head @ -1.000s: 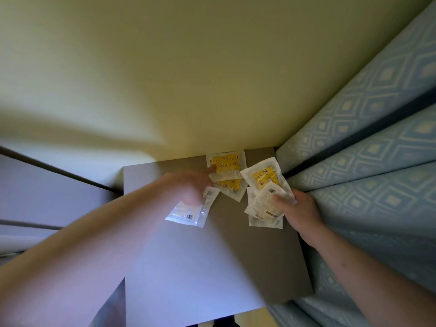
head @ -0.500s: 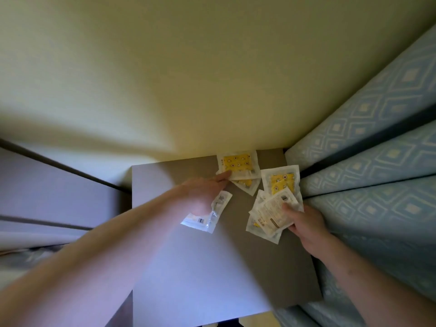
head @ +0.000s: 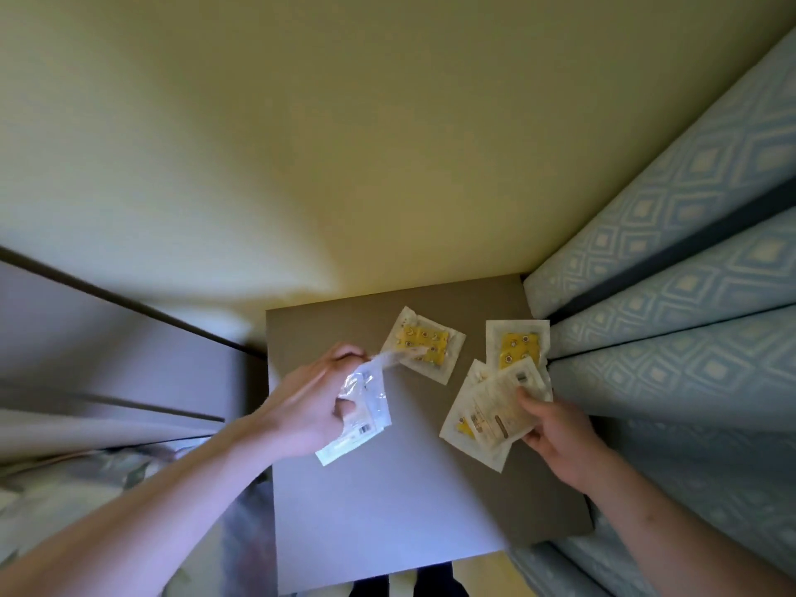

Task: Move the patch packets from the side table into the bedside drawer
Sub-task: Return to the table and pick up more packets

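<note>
side table (head: 387, 510): the landmark here; a flat grey-brown top, with every packet on or just above its far half.
left hand (head: 310, 407): over the table's left-middle, fingers curled round a clear-and-white packet (head: 359, 417) that hangs from the grip and looks crinkled; its fingertips reach toward the next packet.
right hand (head: 555, 433): at the table's right edge, thumb on top, pinching a fanned stack of packets (head: 491, 411) against the fingers beneath; how many are in the stack cannot be told.
loose packet, far centre (head: 424, 344): lies flat on the table just beyond the left hand, yellow patches showing through white backing; a corner of it looks touched by the left fingers, though blur makes that unsure.
loose packet, far right (head: 517, 344): flat on the table beyond the right hand, partly under the held stack.
handling: the packets look light, thin and bendy, with slick film faces, so a stack may slide apart; likely best pinched at a sealed border, or slid to the table edge to get a finger under.
curtain (head: 672, 269): blue patterned folds right of the table.
wall (head: 344, 144): pale yellow, behind the table.
drawer: not in view.
</note>
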The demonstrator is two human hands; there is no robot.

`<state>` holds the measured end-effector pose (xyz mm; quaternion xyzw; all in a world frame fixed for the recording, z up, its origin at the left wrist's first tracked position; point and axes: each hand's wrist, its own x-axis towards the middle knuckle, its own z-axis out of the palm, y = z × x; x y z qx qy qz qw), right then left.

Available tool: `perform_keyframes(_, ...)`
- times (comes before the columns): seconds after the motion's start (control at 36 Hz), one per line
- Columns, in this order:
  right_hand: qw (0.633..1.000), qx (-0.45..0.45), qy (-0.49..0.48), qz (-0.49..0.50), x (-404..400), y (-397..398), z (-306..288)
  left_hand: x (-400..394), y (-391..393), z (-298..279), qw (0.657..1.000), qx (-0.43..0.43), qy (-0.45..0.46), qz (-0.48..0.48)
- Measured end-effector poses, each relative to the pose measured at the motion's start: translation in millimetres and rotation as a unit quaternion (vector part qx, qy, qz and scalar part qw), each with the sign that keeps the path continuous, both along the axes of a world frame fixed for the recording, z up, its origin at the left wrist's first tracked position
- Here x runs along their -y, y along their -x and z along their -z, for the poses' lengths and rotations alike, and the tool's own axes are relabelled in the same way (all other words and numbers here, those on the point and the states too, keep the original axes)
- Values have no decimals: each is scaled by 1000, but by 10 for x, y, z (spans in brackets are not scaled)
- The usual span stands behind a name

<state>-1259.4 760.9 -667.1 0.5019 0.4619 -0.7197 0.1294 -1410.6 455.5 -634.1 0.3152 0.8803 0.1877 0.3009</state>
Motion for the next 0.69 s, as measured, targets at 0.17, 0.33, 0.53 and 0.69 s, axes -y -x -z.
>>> perform_keyframes(0.17, 989, -11, -87, -116, 151, 222, -171, 246, -159, -135, 996, 37, 6, -76)
perform_keyframes(0.33, 913, -27, -249, -323, 326, 900, -19, 450, -124, -176, 994, 26, 9, -109)
perform_keyframes(0.53, 876, -1, -328, -354, 539, 1182, 254, 679, -115, -181, 987, -7, 20, -160)
perform_keyframes(0.69, 881, -8, -353, -314, 686, 874, 25, 752, -234, -327, 971, -24, 16, -236)
